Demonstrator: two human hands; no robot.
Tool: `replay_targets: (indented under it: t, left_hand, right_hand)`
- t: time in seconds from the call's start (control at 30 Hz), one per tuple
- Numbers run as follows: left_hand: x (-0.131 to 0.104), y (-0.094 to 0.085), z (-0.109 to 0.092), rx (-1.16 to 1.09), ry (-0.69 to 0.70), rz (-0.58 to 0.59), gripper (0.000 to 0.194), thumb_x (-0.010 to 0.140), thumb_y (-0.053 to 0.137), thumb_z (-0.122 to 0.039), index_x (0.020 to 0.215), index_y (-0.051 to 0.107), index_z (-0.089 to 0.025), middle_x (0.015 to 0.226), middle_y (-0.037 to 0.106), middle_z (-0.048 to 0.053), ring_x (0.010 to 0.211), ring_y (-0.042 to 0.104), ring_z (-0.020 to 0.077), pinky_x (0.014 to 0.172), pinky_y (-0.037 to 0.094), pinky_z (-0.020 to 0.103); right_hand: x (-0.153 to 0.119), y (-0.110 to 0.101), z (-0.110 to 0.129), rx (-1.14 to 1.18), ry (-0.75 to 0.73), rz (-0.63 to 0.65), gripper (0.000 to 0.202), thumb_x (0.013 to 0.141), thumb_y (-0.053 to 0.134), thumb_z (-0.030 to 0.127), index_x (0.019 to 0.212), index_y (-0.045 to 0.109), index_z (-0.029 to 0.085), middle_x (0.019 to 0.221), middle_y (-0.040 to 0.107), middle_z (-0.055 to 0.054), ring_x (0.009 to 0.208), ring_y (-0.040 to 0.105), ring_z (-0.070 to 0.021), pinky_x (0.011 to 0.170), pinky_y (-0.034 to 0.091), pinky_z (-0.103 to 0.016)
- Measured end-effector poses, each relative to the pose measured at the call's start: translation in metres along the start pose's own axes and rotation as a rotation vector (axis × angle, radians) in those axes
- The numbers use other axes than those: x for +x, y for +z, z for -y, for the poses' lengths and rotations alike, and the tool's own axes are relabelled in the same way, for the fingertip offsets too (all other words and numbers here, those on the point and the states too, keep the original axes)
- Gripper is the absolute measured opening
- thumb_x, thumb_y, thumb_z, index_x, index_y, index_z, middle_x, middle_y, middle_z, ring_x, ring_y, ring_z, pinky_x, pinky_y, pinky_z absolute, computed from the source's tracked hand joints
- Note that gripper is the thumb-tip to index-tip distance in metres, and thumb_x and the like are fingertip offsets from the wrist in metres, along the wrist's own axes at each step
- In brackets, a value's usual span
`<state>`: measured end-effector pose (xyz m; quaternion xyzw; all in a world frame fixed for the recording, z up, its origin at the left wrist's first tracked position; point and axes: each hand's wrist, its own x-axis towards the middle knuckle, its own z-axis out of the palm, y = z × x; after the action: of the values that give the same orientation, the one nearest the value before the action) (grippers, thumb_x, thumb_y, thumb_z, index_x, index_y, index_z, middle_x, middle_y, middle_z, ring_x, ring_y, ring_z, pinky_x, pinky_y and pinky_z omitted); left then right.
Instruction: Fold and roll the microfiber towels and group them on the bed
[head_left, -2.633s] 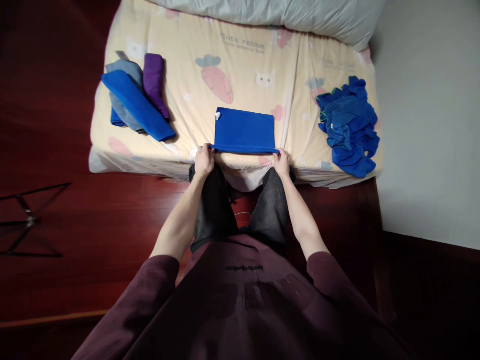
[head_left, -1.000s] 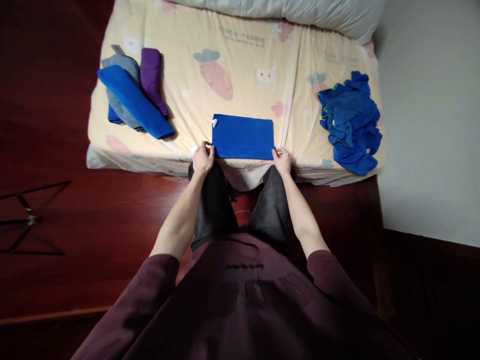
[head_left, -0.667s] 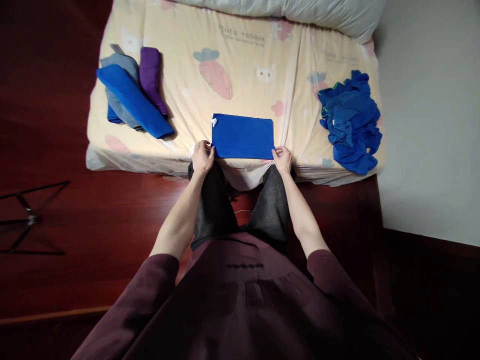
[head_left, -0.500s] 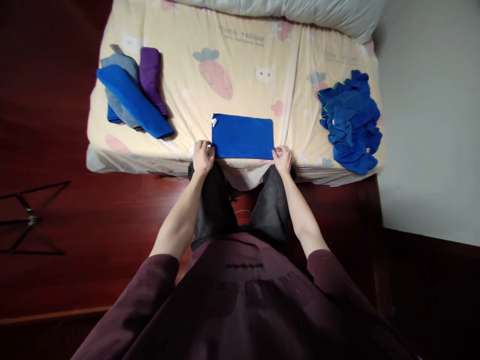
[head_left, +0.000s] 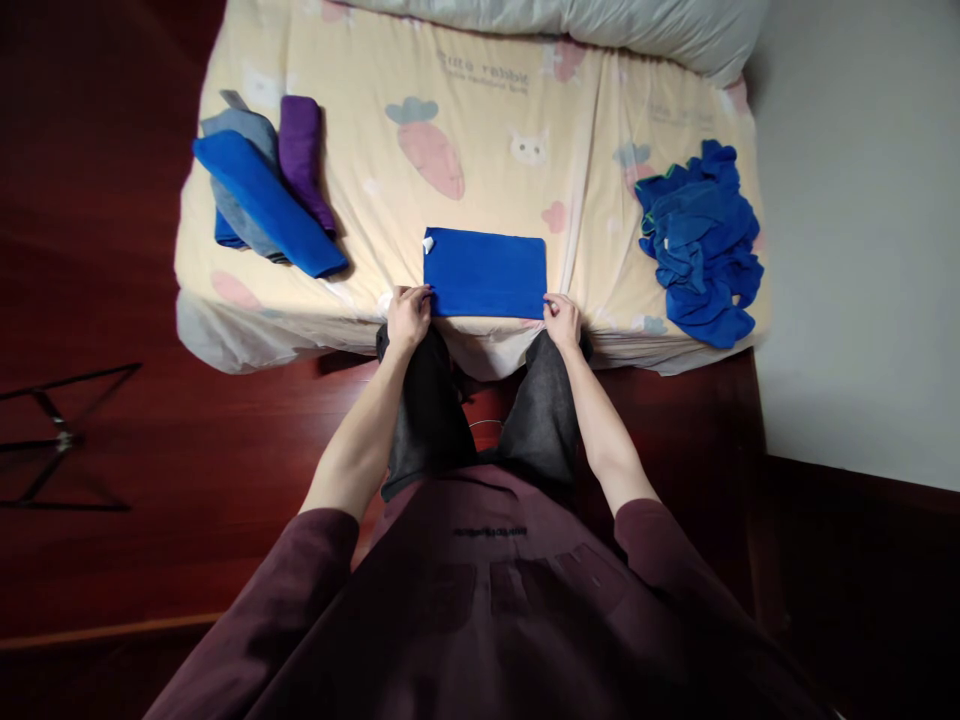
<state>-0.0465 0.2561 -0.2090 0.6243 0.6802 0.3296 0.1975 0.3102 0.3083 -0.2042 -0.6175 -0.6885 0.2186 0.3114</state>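
A blue towel [head_left: 486,275], folded into a flat rectangle, lies at the bed's near edge with a small white tag at its far left corner. My left hand [head_left: 410,315] pinches its near left corner between thumb and fingers. At the near right corner, my right hand [head_left: 562,318] grips the cloth the same way. Both fingertips rest at the side edges of the towel, and the parts under them are hidden.
To the left lie folded cloths: a blue one [head_left: 270,205], a grey one [head_left: 259,135] and a purple one [head_left: 301,150]. A crumpled blue cloth pile [head_left: 705,245] sits on the right, near a white wall [head_left: 862,250]. A black stand [head_left: 56,430] is on the floor.
My right hand has shifted slightly left and my left fingers slightly right, both further onto the towel's corners. The sheet's hem at the left hangs a bit lower. The towel looks unmoved.
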Motion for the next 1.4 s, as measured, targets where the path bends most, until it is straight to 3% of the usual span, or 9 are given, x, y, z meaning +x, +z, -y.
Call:
replay_targets:
  t: [0.27,0.4,0.53,0.67,0.77,0.97,1.4]
  left_hand:
    - [0.0,0.002,0.004,-0.015,-0.016,0.017,0.033,0.1,0.056,-0.033,0.122,0.078,-0.021,0.139,0.072,0.011,0.133,0.057,0.0302,0.121,0.044,0.045]
    - [0.0,0.001,0.003,0.018,-0.011,0.04,0.04,0.097,0.065,-0.046,0.125,0.077,-0.02,0.142,0.071,0.012,0.135,0.057,0.032,0.122,0.043,0.046]
    - [0.0,-0.003,0.001,0.063,-0.01,0.088,0.058,0.087,0.076,-0.054,0.132,0.073,-0.018,0.145,0.069,0.013,0.137,0.055,0.0347,0.125,0.041,0.049]
    - [0.001,-0.004,0.002,0.108,-0.005,0.124,0.062,0.079,0.081,-0.042,0.137,0.07,-0.02,0.148,0.067,0.013,0.14,0.052,0.0366,0.124,0.041,0.051]
    - [0.002,-0.002,0.004,0.112,0.004,0.128,0.062,0.076,0.076,-0.028,0.138,0.07,-0.021,0.148,0.066,0.012,0.14,0.053,0.0374,0.124,0.042,0.053]
    - [0.002,0.0,0.006,0.08,0.042,0.084,0.059,0.077,0.063,-0.019,0.136,0.071,-0.017,0.143,0.07,0.012,0.135,0.056,0.0351,0.121,0.045,0.049]
    - [0.003,0.004,0.014,-0.011,0.081,-0.023,0.062,0.078,0.049,-0.006,0.133,0.072,-0.023,0.138,0.072,0.006,0.135,0.058,0.0295,0.12,0.048,0.045]
  right_hand:
    - [-0.001,0.005,-0.003,0.02,-0.029,0.02,0.026,0.094,0.069,0.029,0.115,0.079,0.017,0.13,0.075,-0.013,0.119,0.072,-0.026,0.112,0.057,-0.04]
    - [-0.002,0.006,-0.005,-0.002,-0.055,0.078,0.047,0.082,0.087,0.04,0.124,0.077,0.019,0.139,0.069,-0.012,0.128,0.068,-0.0285,0.118,0.054,-0.043]
    - [-0.001,0.004,-0.006,-0.046,-0.07,0.138,0.06,0.077,0.09,0.032,0.133,0.074,0.021,0.146,0.065,-0.011,0.136,0.063,-0.0297,0.122,0.051,-0.044]
    - [-0.001,0.002,-0.005,-0.047,-0.073,0.155,0.06,0.079,0.08,0.017,0.138,0.071,0.02,0.148,0.064,-0.011,0.137,0.063,-0.0292,0.124,0.05,-0.044]
    - [-0.001,0.0,-0.003,-0.039,-0.075,0.14,0.057,0.081,0.07,0.011,0.137,0.072,0.018,0.147,0.066,-0.01,0.137,0.063,-0.0279,0.125,0.049,-0.043]
    - [-0.001,0.0,-0.002,-0.024,-0.073,0.101,0.057,0.081,0.058,0.004,0.134,0.072,0.016,0.143,0.07,-0.01,0.136,0.065,-0.0259,0.126,0.049,-0.041]
    - [0.002,0.001,-0.005,0.07,-0.061,0.059,0.052,0.084,0.051,0.005,0.127,0.076,0.019,0.141,0.073,-0.008,0.137,0.066,-0.0221,0.129,0.045,-0.041]
